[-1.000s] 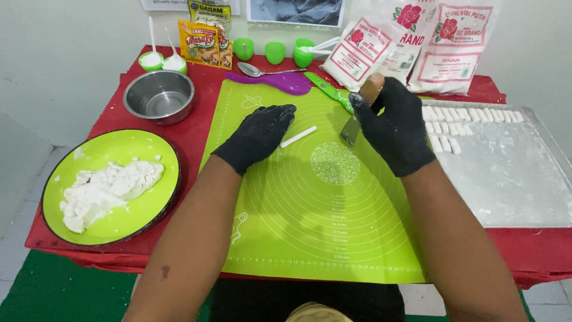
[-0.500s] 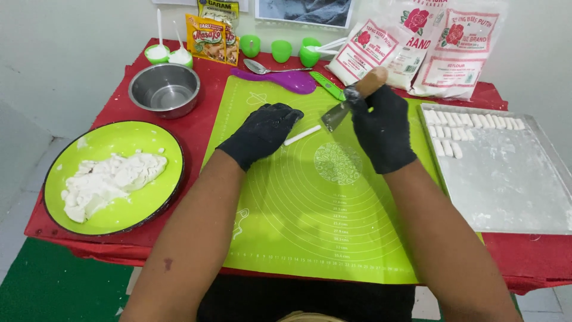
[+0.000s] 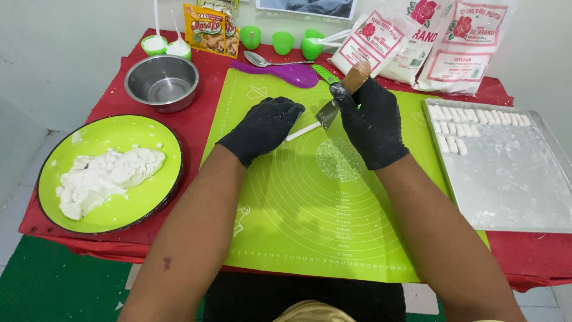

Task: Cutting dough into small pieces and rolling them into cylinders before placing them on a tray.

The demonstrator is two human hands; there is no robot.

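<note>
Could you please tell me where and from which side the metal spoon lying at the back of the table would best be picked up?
Probably by the handle. The spoon lies flat on the red cloth, its bowl pointing left and its thin handle running right, just behind the purple paddle. A hand coming from above, pinching mid-handle across its width, should stay free of the paddle and the green cups.

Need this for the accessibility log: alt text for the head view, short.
Two black-gloved hands work a thin white dough rope on a green silicone mat: left hand rests on it, right hand holds a wooden-handled scraper. Floured tray of cut pieces at right.
</note>
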